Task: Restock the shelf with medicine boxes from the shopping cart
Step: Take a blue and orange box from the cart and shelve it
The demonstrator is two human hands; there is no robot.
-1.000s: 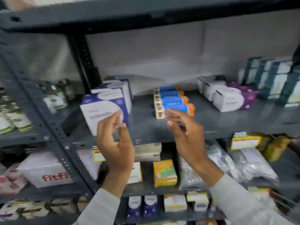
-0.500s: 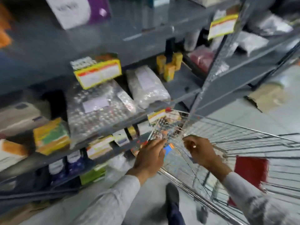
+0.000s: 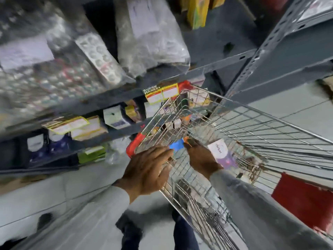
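Both hands reach into the shopping cart (image 3: pixel 234 112) for a small blue medicine box, with the shelf (image 3: pixel 115 103) just beyond the fingertips.

The cart's wire basket sits under both hands, its near rim beneath the left hand (image 3: pixel 147 171), which lies flat with fingers pressed together, tips touching the blue box (image 3: pixel 177 145). The right hand (image 3: pixel 202 157) is curled inside the basket; I cannot tell whether it pinches that box, which lies between the two hands' fingertips. Just to the right of the right hand lies a white and purple box (image 3: pixel 222 153). The blue box looks like light, stiff carton, thin-walled and easily dented, with a smooth printed skin; it is likely best held across its two broad faces, thumb against fingers, with little squeeze.
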